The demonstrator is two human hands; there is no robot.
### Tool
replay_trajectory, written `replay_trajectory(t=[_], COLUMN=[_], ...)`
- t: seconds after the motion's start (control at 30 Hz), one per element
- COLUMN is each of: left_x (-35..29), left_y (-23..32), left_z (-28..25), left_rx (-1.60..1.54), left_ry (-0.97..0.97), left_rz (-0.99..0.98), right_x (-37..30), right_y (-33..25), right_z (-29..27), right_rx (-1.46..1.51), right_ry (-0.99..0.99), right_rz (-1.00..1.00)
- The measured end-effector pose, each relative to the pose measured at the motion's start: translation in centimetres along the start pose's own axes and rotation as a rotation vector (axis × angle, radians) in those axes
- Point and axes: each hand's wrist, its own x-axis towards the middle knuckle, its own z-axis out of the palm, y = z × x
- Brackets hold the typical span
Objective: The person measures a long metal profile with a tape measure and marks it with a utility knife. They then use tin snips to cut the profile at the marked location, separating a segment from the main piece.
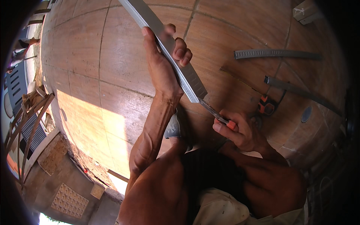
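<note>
My left hand [163, 73] is wrapped round a long grey metal channel [192, 80]. The channel slants from the upper edge down to the middle, raised above the floor. In my right hand [245, 131] is a pair of tin snips [213, 110] with a red grip, its fingers closed round the handles. The snips' jaws meet the near end of the channel; whether they bite into the metal is too small to tell.
On the tiled floor [127, 45] at right lie a metal channel piece [277, 54], another strip [303, 93] and an orange-black tape measure [267, 106] with its blade drawn out. A wood block [305, 12] lies far right. Wooden framing [28, 123] stands at left.
</note>
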Motion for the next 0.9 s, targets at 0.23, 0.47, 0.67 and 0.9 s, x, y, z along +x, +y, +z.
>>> replay_trajectory(t=[0.23,0.47,0.67,0.9], left_x=[0.0,-0.2,-0.4,-0.4], left_y=[0.3,0.5,0.7,0.2], left_z=[0.4,0.5,0.9,1.0], left_rx=[0.029,0.076,0.129,0.09], left_ry=[0.017,0.033,0.02,0.046], left_rz=[0.048,0.049,0.019,0.034], right_x=[0.1,0.2,0.2,0.1], right_y=[-0.4,-0.2,-0.5,0.2], right_z=[0.3,0.5,0.4,0.6], right_rx=[0.098,0.061,0.067,0.076], right_ry=[-0.03,-0.021,-0.031,-0.002], right_rz=[-0.004,-0.027,-0.008,-0.016])
